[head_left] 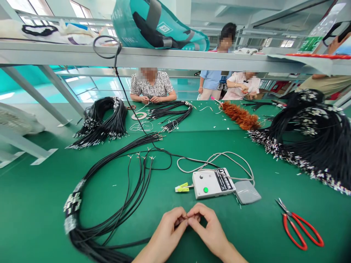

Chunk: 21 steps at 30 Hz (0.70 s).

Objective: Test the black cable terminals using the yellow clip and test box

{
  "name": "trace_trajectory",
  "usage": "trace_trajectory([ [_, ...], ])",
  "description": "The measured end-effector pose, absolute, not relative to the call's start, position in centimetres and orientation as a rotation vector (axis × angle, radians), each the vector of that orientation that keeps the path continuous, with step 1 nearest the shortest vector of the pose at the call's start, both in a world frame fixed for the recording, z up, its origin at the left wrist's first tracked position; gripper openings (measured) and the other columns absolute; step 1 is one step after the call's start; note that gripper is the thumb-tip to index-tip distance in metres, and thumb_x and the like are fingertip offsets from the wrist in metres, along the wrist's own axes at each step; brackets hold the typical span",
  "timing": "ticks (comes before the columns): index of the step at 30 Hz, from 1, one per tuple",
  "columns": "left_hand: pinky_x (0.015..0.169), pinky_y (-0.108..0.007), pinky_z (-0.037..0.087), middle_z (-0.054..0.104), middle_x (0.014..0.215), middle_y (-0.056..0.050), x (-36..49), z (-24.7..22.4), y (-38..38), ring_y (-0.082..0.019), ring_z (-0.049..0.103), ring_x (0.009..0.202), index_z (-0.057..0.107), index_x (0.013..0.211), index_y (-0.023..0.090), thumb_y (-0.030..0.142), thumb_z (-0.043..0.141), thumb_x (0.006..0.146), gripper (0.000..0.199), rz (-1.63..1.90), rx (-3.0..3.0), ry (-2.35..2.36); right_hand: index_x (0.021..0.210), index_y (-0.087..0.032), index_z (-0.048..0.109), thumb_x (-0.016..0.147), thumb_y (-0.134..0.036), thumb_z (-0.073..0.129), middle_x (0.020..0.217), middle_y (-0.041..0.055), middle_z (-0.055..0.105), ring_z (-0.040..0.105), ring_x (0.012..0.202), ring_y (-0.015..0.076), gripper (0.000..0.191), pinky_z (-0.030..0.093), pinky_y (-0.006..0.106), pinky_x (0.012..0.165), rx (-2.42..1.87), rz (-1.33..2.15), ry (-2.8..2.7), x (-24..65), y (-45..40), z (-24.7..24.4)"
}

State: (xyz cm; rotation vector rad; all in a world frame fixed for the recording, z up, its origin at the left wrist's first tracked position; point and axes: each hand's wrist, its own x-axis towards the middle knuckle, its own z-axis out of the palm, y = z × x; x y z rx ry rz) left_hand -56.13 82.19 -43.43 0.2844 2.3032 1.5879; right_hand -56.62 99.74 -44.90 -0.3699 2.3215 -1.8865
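Observation:
My left hand (171, 230) and my right hand (207, 228) meet at the fingertips over the green table, near its front edge. Both are pinched closed; what lies between the fingertips is too small to make out. A black cable runs from the left up to my left wrist. It comes from a curved bundle of black cables (93, 171), wrapped with white labels, on the left. Just beyond my hands sits a white box (213, 183) with a green button and a yellow clip (183, 187) at its left side.
Red-handled scissors (301, 226) lie open at the right. A grey pad (247, 192) adjoins the box. Large cable bundles stand at the right (309, 135) and back left (102, 118). A brown duster (240, 115) lies behind. A metal shelf (192, 54) crosses above; people are beyond.

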Motion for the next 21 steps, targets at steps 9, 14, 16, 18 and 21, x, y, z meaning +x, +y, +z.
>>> trace_trajectory([
  [9,0.063,-0.023,0.037,0.055,0.073,0.000,-56.9,-43.6,81.4,-0.011,0.046,0.066,0.062,0.089,0.014,0.033,0.055,0.092,0.021,1.777,0.218,2.128,0.081,-0.019,0.068,0.092,-0.036,0.061,0.075,0.0010,0.063,0.057,0.071,0.0138,0.022,0.045,0.026,0.068,-0.357,-1.838,2.327,-57.5,99.4,-43.7],
  [14,0.056,-0.021,0.037,0.054,0.066,0.001,-56.6,-43.4,80.5,-0.009,0.047,0.058,0.061,0.084,0.014,0.036,0.061,0.089,0.022,1.878,0.091,2.018,0.085,-0.020,0.069,0.091,-0.035,0.062,0.072,-0.0007,0.064,0.056,0.065,0.0124,0.018,0.046,0.026,0.064,-0.320,-1.893,2.188,-58.1,98.7,-44.1],
  [16,0.054,-0.021,0.039,0.056,0.066,0.001,-56.3,-43.3,80.4,-0.009,0.048,0.055,0.061,0.084,0.014,0.037,0.063,0.088,0.023,1.902,0.043,2.000,0.087,-0.021,0.068,0.091,-0.037,0.063,0.071,-0.0013,0.063,0.055,0.062,0.0119,0.018,0.046,0.025,0.062,-0.294,-1.938,2.102,-58.2,98.4,-44.4],
  [18,0.054,-0.021,0.042,0.058,0.067,0.000,-56.1,-43.1,80.4,-0.009,0.051,0.055,0.061,0.083,0.014,0.037,0.065,0.087,0.024,1.912,0.019,2.007,0.087,-0.021,0.067,0.089,-0.040,0.065,0.070,-0.0014,0.063,0.055,0.061,0.0118,0.019,0.047,0.026,0.060,-0.266,-1.977,2.037,-58.2,98.1,-44.6],
  [21,0.056,-0.022,0.044,0.060,0.067,0.000,-56.0,-42.9,80.3,-0.009,0.054,0.057,0.061,0.080,0.014,0.037,0.068,0.085,0.025,1.934,0.009,2.039,0.090,-0.021,0.067,0.089,-0.044,0.065,0.069,-0.0011,0.063,0.055,0.060,0.0122,0.024,0.048,0.027,0.060,-0.222,-2.022,1.977,-58.0,98.0,-44.7],
])
